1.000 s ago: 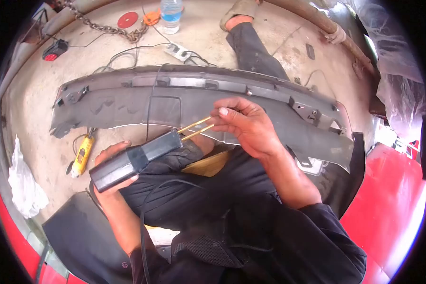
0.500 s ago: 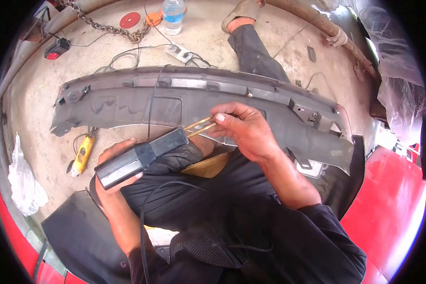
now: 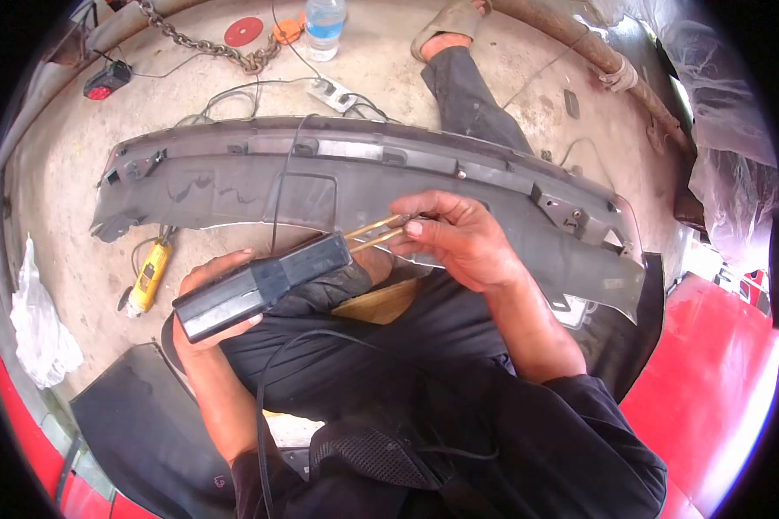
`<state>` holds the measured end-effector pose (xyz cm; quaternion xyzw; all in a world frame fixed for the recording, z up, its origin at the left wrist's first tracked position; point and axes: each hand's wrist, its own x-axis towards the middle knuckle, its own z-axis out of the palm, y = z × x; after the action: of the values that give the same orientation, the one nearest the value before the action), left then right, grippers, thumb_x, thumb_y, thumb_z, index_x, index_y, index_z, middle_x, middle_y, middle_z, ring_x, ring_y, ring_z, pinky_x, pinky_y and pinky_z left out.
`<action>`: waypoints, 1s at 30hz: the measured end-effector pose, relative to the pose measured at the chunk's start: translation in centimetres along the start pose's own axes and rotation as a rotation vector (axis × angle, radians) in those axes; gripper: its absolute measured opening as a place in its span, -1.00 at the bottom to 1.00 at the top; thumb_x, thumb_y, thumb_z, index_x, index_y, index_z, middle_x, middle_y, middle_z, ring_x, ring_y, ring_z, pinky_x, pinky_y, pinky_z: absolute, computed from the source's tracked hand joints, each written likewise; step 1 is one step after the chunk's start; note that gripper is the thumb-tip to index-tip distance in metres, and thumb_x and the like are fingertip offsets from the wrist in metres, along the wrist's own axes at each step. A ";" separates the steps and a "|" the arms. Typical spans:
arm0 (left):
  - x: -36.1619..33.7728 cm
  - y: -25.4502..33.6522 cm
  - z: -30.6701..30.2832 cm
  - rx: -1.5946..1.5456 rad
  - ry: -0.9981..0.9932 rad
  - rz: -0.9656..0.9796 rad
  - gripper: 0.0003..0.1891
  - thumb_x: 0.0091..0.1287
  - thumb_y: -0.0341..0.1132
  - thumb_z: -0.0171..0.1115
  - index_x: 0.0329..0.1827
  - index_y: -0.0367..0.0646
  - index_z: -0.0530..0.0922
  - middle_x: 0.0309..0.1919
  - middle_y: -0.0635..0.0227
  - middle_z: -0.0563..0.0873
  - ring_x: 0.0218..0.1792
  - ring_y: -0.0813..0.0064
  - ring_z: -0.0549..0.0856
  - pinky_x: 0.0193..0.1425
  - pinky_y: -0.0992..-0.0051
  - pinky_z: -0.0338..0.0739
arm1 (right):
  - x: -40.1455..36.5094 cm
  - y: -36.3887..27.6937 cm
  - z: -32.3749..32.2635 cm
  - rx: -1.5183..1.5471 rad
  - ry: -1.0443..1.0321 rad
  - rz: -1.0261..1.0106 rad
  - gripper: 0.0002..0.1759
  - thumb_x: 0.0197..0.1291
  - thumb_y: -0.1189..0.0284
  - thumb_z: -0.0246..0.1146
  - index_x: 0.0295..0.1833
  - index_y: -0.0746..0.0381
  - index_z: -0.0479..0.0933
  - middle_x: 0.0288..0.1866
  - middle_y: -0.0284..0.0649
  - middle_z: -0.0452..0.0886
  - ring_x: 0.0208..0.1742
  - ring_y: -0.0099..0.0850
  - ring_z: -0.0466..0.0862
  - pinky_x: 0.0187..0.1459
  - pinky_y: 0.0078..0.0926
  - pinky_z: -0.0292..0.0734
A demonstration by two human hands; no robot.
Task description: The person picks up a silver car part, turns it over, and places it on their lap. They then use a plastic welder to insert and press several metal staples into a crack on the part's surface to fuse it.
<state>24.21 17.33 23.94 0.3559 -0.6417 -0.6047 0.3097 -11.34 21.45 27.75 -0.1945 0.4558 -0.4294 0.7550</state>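
My left hand (image 3: 204, 277) is wrapped round the body of a black plastic hot stapler (image 3: 260, 288), tilted up toward the right. From its far end stick out two brass prongs (image 3: 374, 237). My right hand (image 3: 469, 240) pinches at the tips of these prongs, thumb and fingers closed; a small dark bit shows there, too small to name. Beyond both hands a long grey bumper (image 3: 221, 195) lies with its inner side up, brackets and clips along it. A black cord (image 3: 277, 203) runs over it, and another cord loops across my lap.
A yellow power tool (image 3: 151, 275) lies on the floor at left, near a white plastic bag (image 3: 41, 324). At the back are a chain (image 3: 208, 48), a water bottle (image 3: 324, 30), a power strip (image 3: 331, 93) and a red disc (image 3: 243, 32). A red panel (image 3: 710, 363) stands at right.
My right hand has shifted slightly right, its fingers still at the prong tips. The hot stapler has stayed nearly in place in my left hand. The view has tilted a little.
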 end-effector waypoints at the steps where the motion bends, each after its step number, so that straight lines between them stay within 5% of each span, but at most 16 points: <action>1: 0.0 0.0 0.0 0.001 -0.003 -0.006 -0.23 -0.15 -0.32 0.62 0.22 -0.37 0.55 -0.10 0.16 0.76 -0.14 0.39 0.74 0.01 0.47 0.57 | 0.0 -0.1 -0.1 0.000 0.001 0.001 -0.68 0.36 0.57 0.23 0.18 0.49 0.50 0.00 -0.04 0.66 0.00 -0.29 0.73 0.10 -0.40 0.67; 11: -0.4 -0.4 0.0 0.022 0.032 -0.008 -0.23 -0.17 -0.24 0.63 0.20 -0.34 0.58 -0.16 0.19 0.76 -0.20 0.42 0.72 -0.05 0.46 0.55 | 0.0 -0.6 0.0 -0.038 0.001 0.014 -0.70 0.36 0.57 0.23 0.15 0.48 0.53 -0.02 -0.03 0.68 -0.05 -0.31 0.73 0.04 -0.40 0.69; 22: 0.4 1.1 0.6 -0.120 0.039 -0.211 -0.19 -0.19 -0.39 0.58 0.25 -0.42 0.51 -0.06 0.13 0.75 -0.06 0.40 0.72 0.10 0.47 0.53 | 0.3 0.9 0.8 -0.023 0.148 -0.109 -0.72 0.35 0.59 0.22 0.13 0.44 0.56 0.05 -0.03 0.67 0.00 -0.29 0.71 0.04 -0.34 0.68; 30: 0.6 1.2 0.5 -0.169 0.022 -0.233 -0.17 -0.21 -0.44 0.56 0.28 -0.45 0.49 -0.03 0.13 0.75 -0.04 0.42 0.72 0.12 0.48 0.55 | -0.6 0.2 0.5 -0.047 0.014 -0.123 -0.66 0.37 0.61 0.18 0.21 0.48 0.50 0.12 -0.05 0.65 0.17 -0.33 0.64 0.29 -0.37 0.53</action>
<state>23.35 17.16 25.06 0.4071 -0.5395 -0.6845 0.2732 -10.93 22.02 28.18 -0.2369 0.4583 -0.4656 0.7190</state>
